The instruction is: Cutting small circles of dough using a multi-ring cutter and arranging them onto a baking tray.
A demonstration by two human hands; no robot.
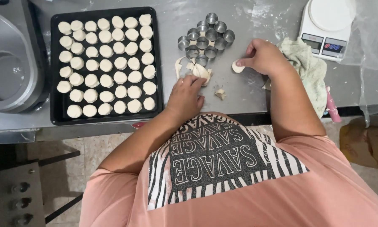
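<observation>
Pale raw dough disc (238,67), small and round, pinched at its edge by the right hand (262,56) on the floured steel table (239,90), just right of the cluster of round metal ring cutters (205,38). It lies flat; no long axis is discernible. Left hand (185,96), fingers curled, rests on the ragged dough trimmings (199,70) below the cutters. Black baking tray (54,67) of cut rounds sits left of the cutters. Risk, as judged: soft dough may stretch or tear if lifted by one edge.

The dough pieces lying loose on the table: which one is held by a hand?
The small round disc at the right hand fingertips; the other scraps lie unheld.
</observation>
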